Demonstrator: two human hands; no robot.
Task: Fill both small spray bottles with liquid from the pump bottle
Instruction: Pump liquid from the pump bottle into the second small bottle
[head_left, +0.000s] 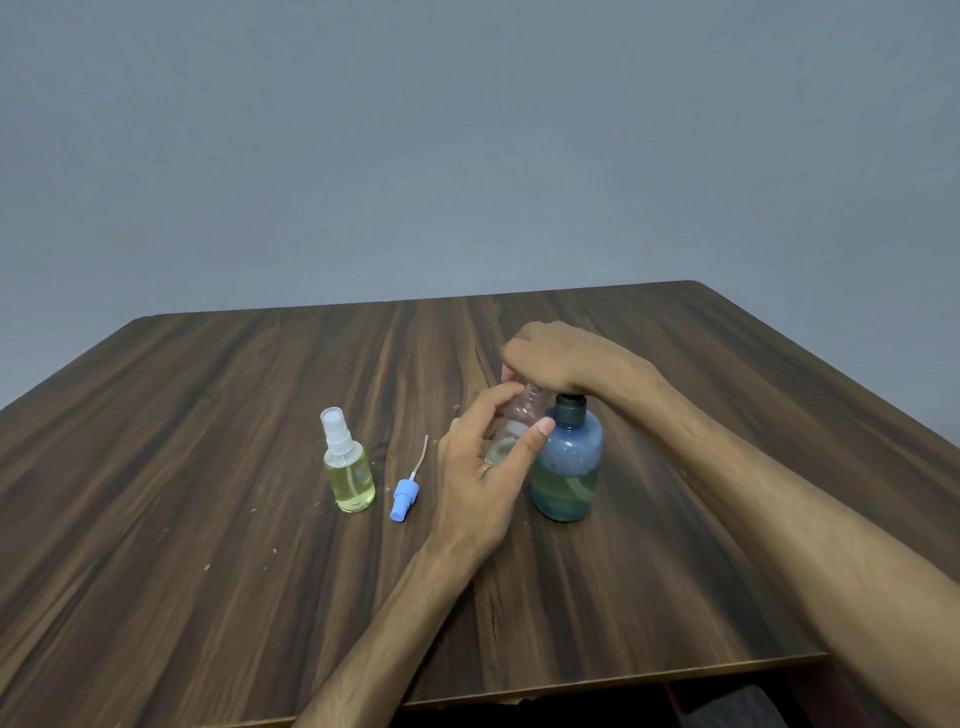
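Observation:
A blue pump bottle (567, 467) stands right of the table's middle, about half full of yellowish liquid. My right hand (558, 358) lies on top of its pump head, covering the spout. My left hand (485, 467) grips a small clear spray bottle (519, 423) without a cap, held upright against the pump bottle's left side with its open neck under my right hand; a little liquid shows at its bottom. Another small spray bottle (349, 462), with a white sprayer on and full of yellow liquid, stands to the left. A blue sprayer cap (404, 500) with its tube lies between them.
The dark wooden table (208, 467) has its near edge at the lower right and its far edge against a grey wall. Small crumbs dot the wood near the bottles.

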